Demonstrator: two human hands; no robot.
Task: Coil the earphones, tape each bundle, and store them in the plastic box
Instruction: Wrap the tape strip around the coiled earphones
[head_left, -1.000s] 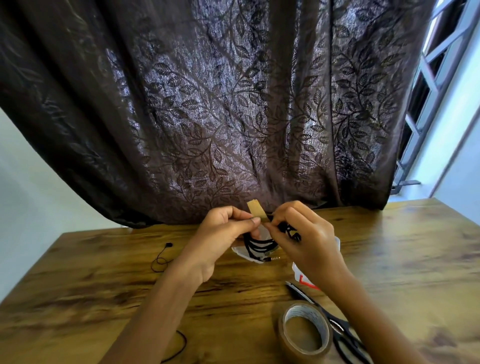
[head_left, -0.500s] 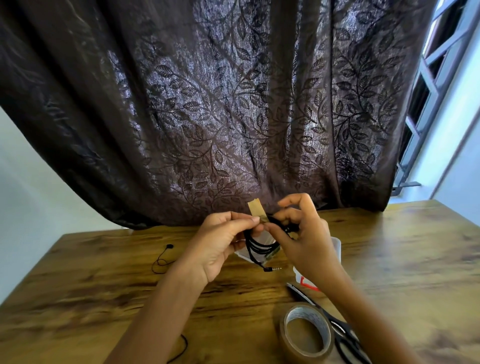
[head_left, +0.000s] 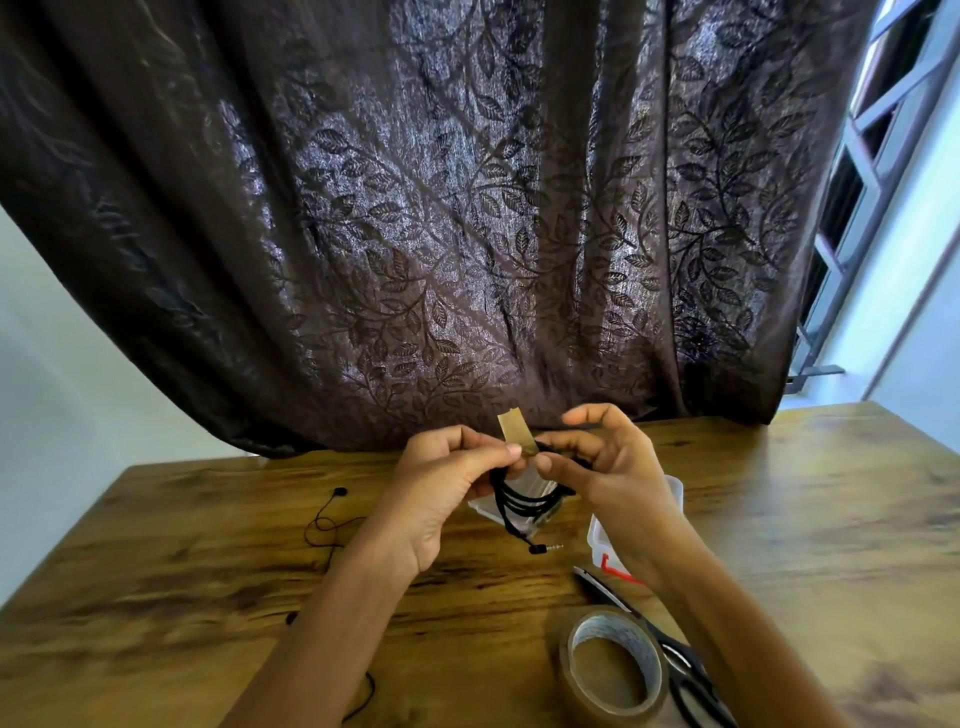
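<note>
While held up at centre frame, coiled earphones (head_left: 524, 501): black loops hanging below both hands, above the desk, the jack plug (head_left: 546, 548) dangling at the bottom.
Tape strip (head_left: 515, 432): brown, standing up from the top of the coil, between the 2 thumbs.
Left hand (head_left: 441, 488): closed in a pinch on the strip and coil.
Right hand (head_left: 605, 467): thumb and lower fingers pinched on the coil, index finger raised.
Plastic box (head_left: 670, 493): clear, on the desk behind the hands, partly hidden.
Tape roll (head_left: 613, 667): lower right, flat on the desk.
Scissors (head_left: 680, 670): black, just beside the roll.
Loose earphone (head_left: 332, 514): black, left of centre.
Desk (head_left: 182, 597): wooden.
Curtain (head_left: 415, 208): dark, leaf-patterned, upper frame.
</note>
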